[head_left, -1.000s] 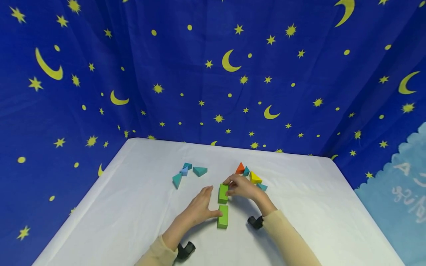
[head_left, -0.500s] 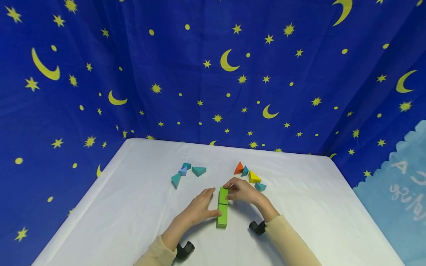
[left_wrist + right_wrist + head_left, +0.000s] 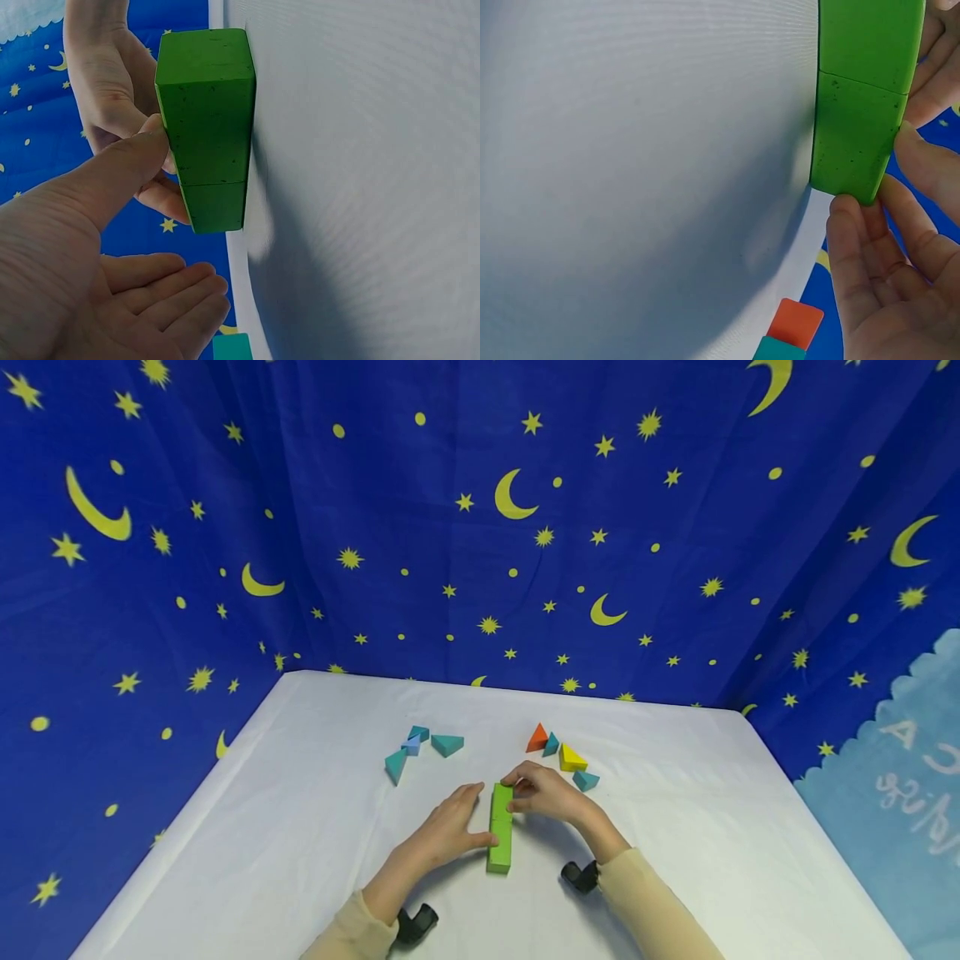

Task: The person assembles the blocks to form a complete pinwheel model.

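Note:
Two green rectangular blocks lie end to end on the white table, their ends touching with a thin seam between: the near green block and the far green block. My right hand pinches the far block, its thumb on the upper edge and fingertips at the far end. My left hand stays beside the near block on its left. Its thumb touches that block near the seam, while the other fingers are straight and hold nothing.
At the back left lie teal triangular blocks and a small light-blue block. An orange triangle, a yellow triangle and teal pieces sit at the back right. Blue star-patterned cloth hangs behind the table.
My right hand has drawn the far green block toward me until the gap to the near block closed. The left hand has hardly moved.

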A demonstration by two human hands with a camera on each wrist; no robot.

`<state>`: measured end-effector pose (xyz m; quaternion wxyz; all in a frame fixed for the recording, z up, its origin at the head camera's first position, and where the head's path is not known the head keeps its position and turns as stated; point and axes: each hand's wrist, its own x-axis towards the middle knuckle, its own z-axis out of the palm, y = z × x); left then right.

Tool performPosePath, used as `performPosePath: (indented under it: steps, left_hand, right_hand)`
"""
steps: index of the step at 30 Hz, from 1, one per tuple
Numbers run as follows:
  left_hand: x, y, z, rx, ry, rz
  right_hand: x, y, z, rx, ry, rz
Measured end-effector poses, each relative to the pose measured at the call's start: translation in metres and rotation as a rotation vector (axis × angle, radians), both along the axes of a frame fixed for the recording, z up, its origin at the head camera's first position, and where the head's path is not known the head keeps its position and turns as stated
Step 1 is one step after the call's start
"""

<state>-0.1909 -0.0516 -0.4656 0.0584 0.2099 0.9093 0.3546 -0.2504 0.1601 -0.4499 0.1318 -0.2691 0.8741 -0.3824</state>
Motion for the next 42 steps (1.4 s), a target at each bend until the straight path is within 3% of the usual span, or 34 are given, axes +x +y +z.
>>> performPosePath:
  steps: [10,15,20,23,26,32,37,42]
  left_hand:
    - [0.001,0.000,0.001,-0.006,0.000,-0.021]
    - [0.000,0.000,0.000,0.004,0.041,-0.069]
    - [-0.001,0.001,0.000,-0.010,0.084,-0.103]
    - [0.000,0.001,0.001,-0.025,0.109,-0.110]
    - [0.000,0.001,0.002,-0.045,0.146,-0.123]
    - [0.000,-0.001,0.004,-0.062,0.205,-0.178]
    - [-0.001,-0.001,0.003,-0.076,0.194,-0.195]
    - [-0.002,0.000,0.001,-0.072,0.177,-0.199]
  right_hand:
    - [0.001,0.000,0.000,0.003,0.007,0.004]
    - [0.001,0.001,-0.001,-0.001,0.012,0.004]
    - [0.000,0.006,0.000,-0.026,0.083,-0.006]
    - [-0.001,0.016,0.005,-0.089,0.131,-0.081]
    - [-0.003,0.033,0.012,-0.136,0.188,-0.204]
    - [-0.003,0.074,0.016,-0.080,0.259,-0.402]
    - [0.000,0.094,0.006,-0.046,0.273,-0.479]
    - [0.000,0.103,-0.005,-0.004,0.301,-0.503]
